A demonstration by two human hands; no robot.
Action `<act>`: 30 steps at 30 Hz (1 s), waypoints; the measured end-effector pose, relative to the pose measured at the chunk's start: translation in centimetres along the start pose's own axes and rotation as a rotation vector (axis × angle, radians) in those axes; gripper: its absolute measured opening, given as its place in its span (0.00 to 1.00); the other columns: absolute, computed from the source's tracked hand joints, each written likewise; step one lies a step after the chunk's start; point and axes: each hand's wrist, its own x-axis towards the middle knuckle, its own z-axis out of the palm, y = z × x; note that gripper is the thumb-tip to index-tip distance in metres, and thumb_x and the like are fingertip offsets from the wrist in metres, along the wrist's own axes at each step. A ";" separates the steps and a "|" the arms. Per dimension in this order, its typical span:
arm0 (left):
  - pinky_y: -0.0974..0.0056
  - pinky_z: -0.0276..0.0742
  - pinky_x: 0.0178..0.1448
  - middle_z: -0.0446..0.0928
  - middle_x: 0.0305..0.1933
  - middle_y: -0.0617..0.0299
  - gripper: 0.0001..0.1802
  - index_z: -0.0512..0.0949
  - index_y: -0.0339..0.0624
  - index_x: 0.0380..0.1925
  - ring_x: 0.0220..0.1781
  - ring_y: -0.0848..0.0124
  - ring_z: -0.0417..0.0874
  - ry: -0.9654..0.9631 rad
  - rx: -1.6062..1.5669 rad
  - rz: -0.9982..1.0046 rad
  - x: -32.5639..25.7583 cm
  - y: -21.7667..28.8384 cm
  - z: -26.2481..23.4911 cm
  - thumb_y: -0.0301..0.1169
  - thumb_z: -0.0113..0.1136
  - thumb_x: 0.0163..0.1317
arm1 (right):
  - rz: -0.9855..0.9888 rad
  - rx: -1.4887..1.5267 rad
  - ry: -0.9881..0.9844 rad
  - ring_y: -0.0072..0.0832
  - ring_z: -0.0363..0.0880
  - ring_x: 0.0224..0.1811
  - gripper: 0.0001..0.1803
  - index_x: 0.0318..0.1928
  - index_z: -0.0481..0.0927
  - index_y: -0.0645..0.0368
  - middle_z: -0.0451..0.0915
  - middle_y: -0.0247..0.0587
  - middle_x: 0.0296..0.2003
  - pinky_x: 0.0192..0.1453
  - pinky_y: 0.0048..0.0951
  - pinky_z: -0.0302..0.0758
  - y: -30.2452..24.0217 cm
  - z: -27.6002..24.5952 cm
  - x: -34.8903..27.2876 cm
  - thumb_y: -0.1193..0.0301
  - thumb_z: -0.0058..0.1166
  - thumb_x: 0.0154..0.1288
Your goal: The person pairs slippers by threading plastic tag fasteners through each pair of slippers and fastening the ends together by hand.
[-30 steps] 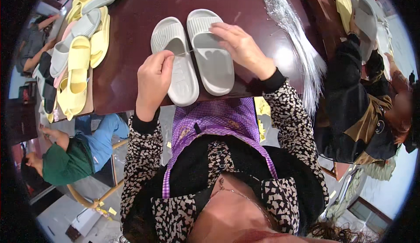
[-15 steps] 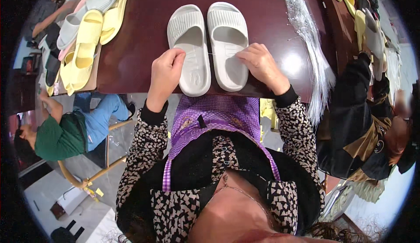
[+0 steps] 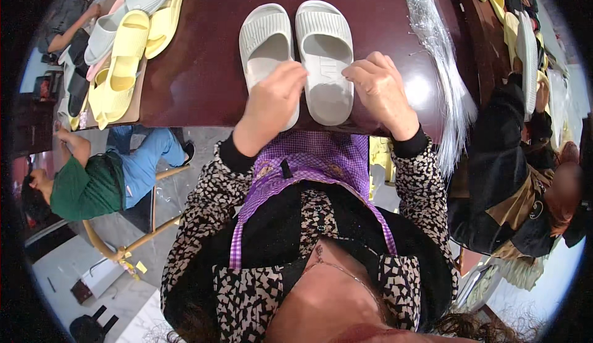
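Observation:
Two light grey slide slippers lie side by side on the dark red table (image 3: 191,96), toes away from me. My left hand (image 3: 272,99) is closed in a pinch above the left slipper (image 3: 265,29), covering much of its heel part, with its fingertips by the gap between the two. Beside the outer edge of the right slipper (image 3: 326,83), my right hand (image 3: 378,86) is also pinched, fingertips over that edge. Whatever either pinch holds is too thin or hidden to make out.
Thin clear plastic strands (image 3: 437,46) lie in a long bundle at the right, hanging over the front edge. Yellow slippers (image 3: 126,49) and grey ones (image 3: 102,39) are piled at the left. A person in green (image 3: 89,182) sits left; another in black (image 3: 494,164) works at right.
My left hand has moved right, from the left slipper's outer side to the gap. My right hand has shifted slightly right and up. The thin strand seen between the slippers no longer shows.

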 end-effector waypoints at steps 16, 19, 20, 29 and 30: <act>0.61 0.76 0.38 0.79 0.34 0.50 0.06 0.78 0.33 0.35 0.33 0.56 0.81 -0.141 -0.267 -0.075 0.4 2.8 -0.4 0.21 0.58 0.57 | -0.064 0.005 0.080 0.34 0.77 0.36 0.13 0.35 0.80 0.60 0.80 0.38 0.36 0.42 0.33 0.74 -2.6 -2.6 0.2 0.82 0.55 0.45; 0.60 0.76 0.38 0.78 0.33 0.51 0.05 0.78 0.33 0.33 0.34 0.56 0.81 -0.096 -0.202 0.054 -0.1 3.5 -1.8 0.20 0.59 0.56 | -0.072 0.012 0.077 0.34 0.78 0.37 0.13 0.35 0.80 0.61 0.80 0.38 0.36 0.42 0.33 0.75 -3.0 -3.6 -0.4 0.81 0.56 0.45; 0.60 0.76 0.38 0.78 0.33 0.52 0.05 0.78 0.34 0.32 0.34 0.56 0.81 -0.119 -0.185 0.091 -0.3 3.7 -2.3 0.20 0.59 0.54 | -0.089 0.036 0.079 0.35 0.78 0.38 0.13 0.36 0.80 0.61 0.80 0.38 0.36 0.41 0.33 0.76 -3.2 -3.8 -0.8 0.81 0.56 0.45; 0.59 0.76 0.40 0.77 0.32 0.53 0.06 0.77 0.34 0.30 0.35 0.56 0.80 -0.312 -0.262 0.136 -4.6 3.0 -3.5 0.19 0.60 0.50 | -0.155 0.279 -0.037 0.35 0.80 0.36 0.11 0.34 0.79 0.62 0.79 0.39 0.34 0.38 0.32 0.78 -5.4 -2.3 -3.7 0.80 0.57 0.45; 0.59 0.76 0.40 0.77 0.32 0.53 0.06 0.77 0.34 0.30 0.35 0.56 0.79 -0.340 -0.273 0.130 -4.9 2.8 -3.3 0.19 0.60 0.50 | -0.148 0.300 -0.060 0.35 0.80 0.35 0.11 0.34 0.79 0.62 0.79 0.39 0.34 0.37 0.32 0.78 -5.4 -1.9 -4.0 0.80 0.56 0.45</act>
